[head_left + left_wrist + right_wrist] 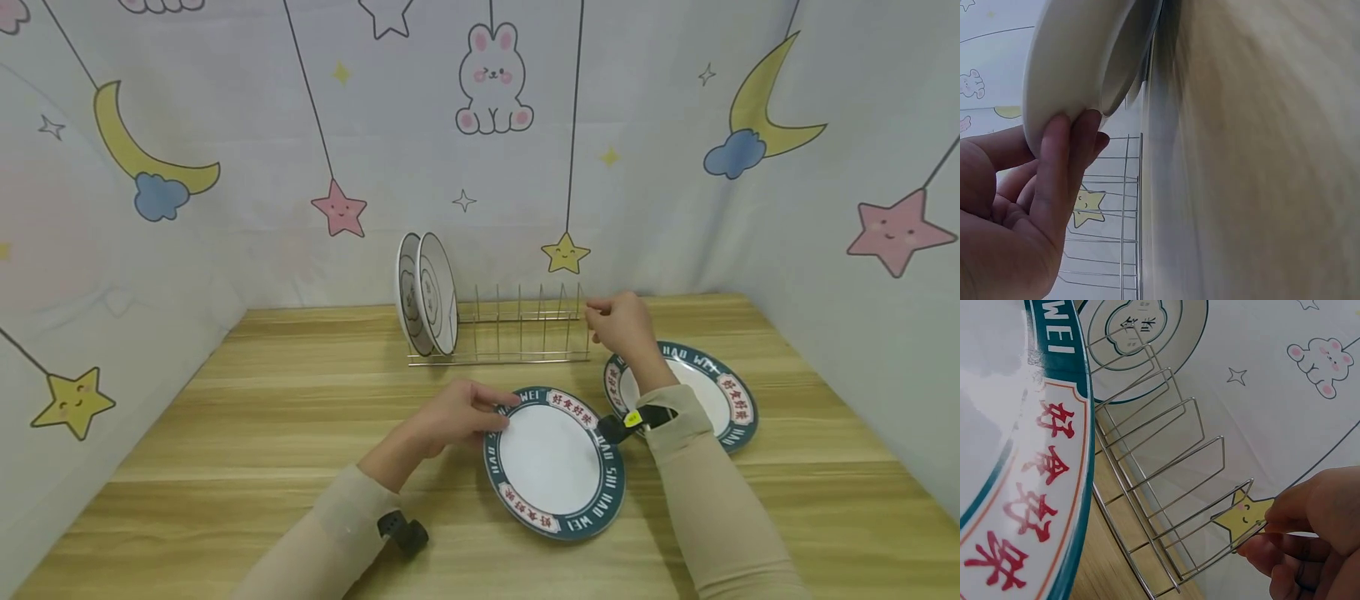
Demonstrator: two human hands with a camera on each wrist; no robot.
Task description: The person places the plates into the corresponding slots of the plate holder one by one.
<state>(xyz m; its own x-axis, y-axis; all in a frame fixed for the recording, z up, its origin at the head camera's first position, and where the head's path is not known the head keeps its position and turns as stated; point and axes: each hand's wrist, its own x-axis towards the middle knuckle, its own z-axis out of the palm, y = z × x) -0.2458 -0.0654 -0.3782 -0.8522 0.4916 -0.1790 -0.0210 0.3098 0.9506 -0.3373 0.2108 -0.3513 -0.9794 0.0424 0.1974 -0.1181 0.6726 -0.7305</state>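
My left hand (461, 412) pinches the upper left rim of a plate (551, 467) with a white middle and a dark green lettered border. In the left wrist view that plate (1066, 69) is tilted, its pale underside showing, with the fingers beneath it and the thumb at the edge. My right hand (624, 323) pinches the right end wire of a metal dish rack (517, 358). In the right wrist view, thumb and fingertips meet at the rack's end loop (1250, 540). Two white plates (435, 292) with dark line patterns stand upright in the rack's left slots.
Another green-bordered plate (738, 400) lies on the wooden table (300, 433) at the right, partly hidden by the right forearm. Behind the rack hangs a white curtain (645, 208) printed with stars, moons and a rabbit.
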